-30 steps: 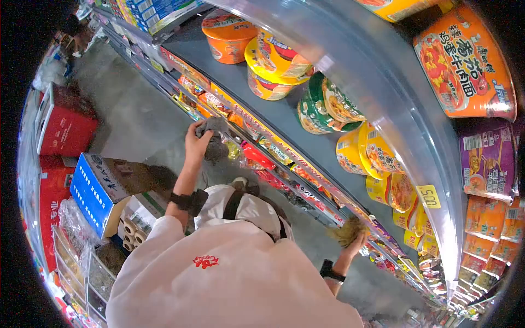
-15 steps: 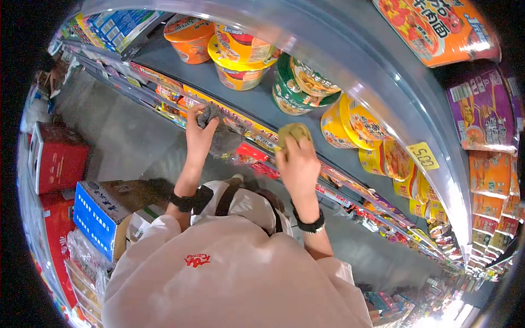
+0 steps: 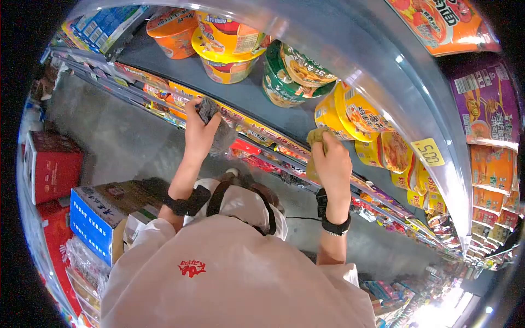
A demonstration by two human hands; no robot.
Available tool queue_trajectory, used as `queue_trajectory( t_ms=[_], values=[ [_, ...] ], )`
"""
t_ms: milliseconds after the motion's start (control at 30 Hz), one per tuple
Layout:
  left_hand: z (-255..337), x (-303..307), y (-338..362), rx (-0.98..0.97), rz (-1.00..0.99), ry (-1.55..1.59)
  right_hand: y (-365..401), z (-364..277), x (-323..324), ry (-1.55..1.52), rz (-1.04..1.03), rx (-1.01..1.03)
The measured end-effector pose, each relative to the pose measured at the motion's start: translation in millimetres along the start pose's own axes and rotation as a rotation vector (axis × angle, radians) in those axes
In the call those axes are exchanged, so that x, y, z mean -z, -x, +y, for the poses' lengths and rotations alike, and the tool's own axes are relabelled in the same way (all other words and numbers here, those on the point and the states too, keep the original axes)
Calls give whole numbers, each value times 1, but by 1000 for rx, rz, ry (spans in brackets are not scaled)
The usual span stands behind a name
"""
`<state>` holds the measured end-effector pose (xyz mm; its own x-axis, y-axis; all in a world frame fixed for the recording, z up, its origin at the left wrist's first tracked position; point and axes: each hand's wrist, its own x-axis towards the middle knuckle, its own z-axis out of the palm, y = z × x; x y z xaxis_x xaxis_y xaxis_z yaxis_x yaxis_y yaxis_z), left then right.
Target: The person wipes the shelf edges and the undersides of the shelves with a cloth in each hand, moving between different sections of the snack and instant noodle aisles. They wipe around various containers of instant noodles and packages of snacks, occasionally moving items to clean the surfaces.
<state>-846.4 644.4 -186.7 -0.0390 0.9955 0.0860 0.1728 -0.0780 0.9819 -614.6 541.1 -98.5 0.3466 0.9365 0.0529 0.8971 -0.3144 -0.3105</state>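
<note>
Movement is all on the right side: the right hand point(image 3: 332, 164), low by the bottom racks a second ago and at the shelf lip half a second ago, has slid further along to the yellow bowls point(image 3: 350, 112). Its fingers are curled tight around a yellow-green cloth point(image 3: 315, 136), whose bunched top edge is pressed against the front of the grey shelf point(image 3: 246, 98). So the cloth now lies on a fresh stretch of the shelf front, just beside those bowls.

The left hand point(image 3: 198, 131) has barely shifted. It stays up at the coloured price rail, thumb and fingers pinching a grey cloth point(image 3: 210, 109) that hangs in a limp fold below the palm and touches the rail.

Both cloths look soft and crumpled, and the grey one seems thinner. The shelf deck is smooth, matt painted metal, fronted higher up by a glossy clear guard point(image 3: 383, 71) that catches the light. The noodle bowls are round tubs with printed foil lids: an orange bowl point(image 3: 172, 33), a green bowl point(image 3: 290, 76) tipped on its side, and the yellow ones. A yellow price tag point(image 3: 428, 152) is clipped to the guard. On the floor stand a blue carton point(image 3: 90, 216) and a red crate point(image 3: 52, 169).
</note>
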Motion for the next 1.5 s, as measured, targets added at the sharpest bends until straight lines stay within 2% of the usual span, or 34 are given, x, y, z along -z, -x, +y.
queue_trajectory(
  t_ms=[33, 100, 133, 200, 367, 433, 500, 600, 700, 833, 900, 1067, 1333, 1500],
  values=[
    [-4, -2, 0, 8, -1, 5, 0, -2, -1, 7, -6, -1],
    [-11, -6, -3, -196, 51, -185, 0, -20, -11, 121, 53, 13],
    [-9, -6, -4, -197, 47, -186, -1, -33, -20, 119, 194, 101],
    [-1, -5, -4, -185, 18, -299, -8, -57, -37, 95, 86, 129],
    [3, -3, -7, -253, 16, -437, -18, -97, -67, 51, 167, 355],
    [3, -1, -10, -252, 8, -437, -20, -91, -60, 45, 148, 340],
    [3, 2, -11, -189, -35, -386, -17, -79, -37, -80, 43, 283],
    [1, 1, -12, -259, -29, -397, -11, -46, -23, 87, 33, 220],
    [-1, 1, -14, -230, -24, -406, -10, -26, -4, 47, -105, 49],
    [-1, 0, -14, -260, -16, -424, -15, -33, -20, 115, -45, 100],
    [0, 1, -14, -206, -36, -416, -20, -41, -28, 111, 44, 155],
    [0, 1, -11, -181, -38, -406, -35, -40, -32, 120, -1, 109],
    [-2, 0, -10, -187, -38, -430, -17, -48, -34, 74, 54, 320],
    [-5, 2, -11, -233, -33, -402, -17, -37, -24, 60, 34, 303]
  ],
)
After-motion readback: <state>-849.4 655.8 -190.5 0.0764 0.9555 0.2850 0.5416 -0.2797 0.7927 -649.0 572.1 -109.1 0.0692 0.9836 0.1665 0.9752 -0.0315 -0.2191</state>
